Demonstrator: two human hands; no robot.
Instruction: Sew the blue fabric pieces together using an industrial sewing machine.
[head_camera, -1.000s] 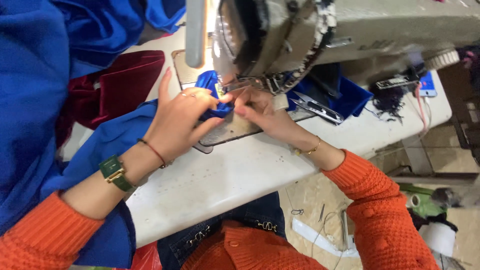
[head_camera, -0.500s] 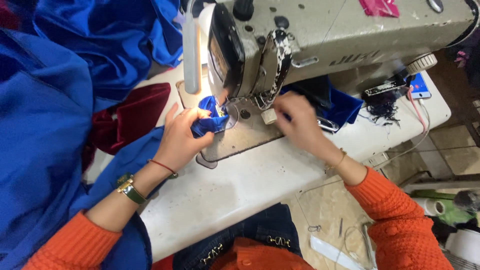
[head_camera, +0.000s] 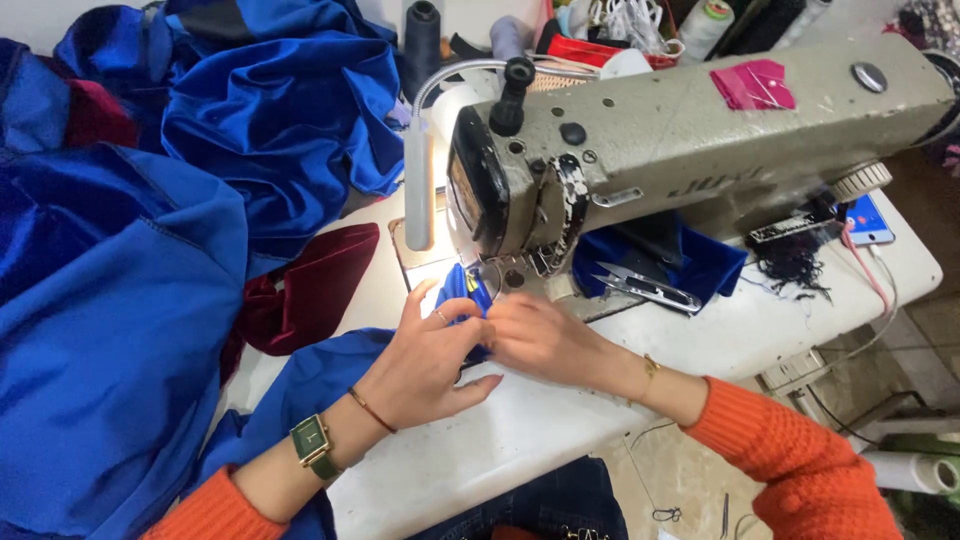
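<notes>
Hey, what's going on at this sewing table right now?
A person in an orange sweater sits at an industrial sewing machine. Both hands meet on a small folded piece of blue fabric just in front of the needle area: the left hand pinches it from the left, the right hand presses beside it. A large heap of blue cloth and a dark red velvet piece lie to the left. Thread snips rest under the machine arm.

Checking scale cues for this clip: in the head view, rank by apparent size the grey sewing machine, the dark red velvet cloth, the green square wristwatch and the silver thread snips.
1. Grey sewing machine
2. Dark red velvet cloth
3. Silver thread snips
4. Green square wristwatch; nearer the camera, so the last two are unsure.
</notes>
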